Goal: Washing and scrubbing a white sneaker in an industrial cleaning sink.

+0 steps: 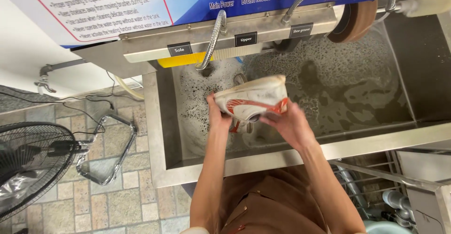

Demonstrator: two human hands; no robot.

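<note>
1. A white shoe (253,100) with red-orange trim is held above a steel wash tank (159,135), roughly over the tank's front left part, clear of the water.
2. Left hand (217,114) wraps the shoe's left end. The fingers curl round behind it and the thumb side faces the camera; the grip is closed on the shoe.
3. Right hand (286,123) grips the shoe from below and from the right. Its fingers are closed round the lower edge near the red trim, and the heel of the hand sits under the shoe.
4. The shoe lies on its side between the two hands. Its long axis runs left to right, the pale upper faces the camera, and the right end tilts slightly up.
5. A red lace or strap (233,127) dangles from the underside between the hands.
6. The tank water (329,93) is dark and foamy, with the suds thickest at the left and back.
7. Two flexible metal hoses (213,39) hang from the machine's front panel (197,36) behind the shoe; the left one ends just above the foam.
8. A brown round brush wheel (352,22) is mounted at the upper right, well apart from the hands.
9. On the tiled floor (117,201) to the left stand a black fan (28,163) and a bent metal frame (105,149).
10. The person's brown garment (268,201) shows at the bottom edge.
</note>
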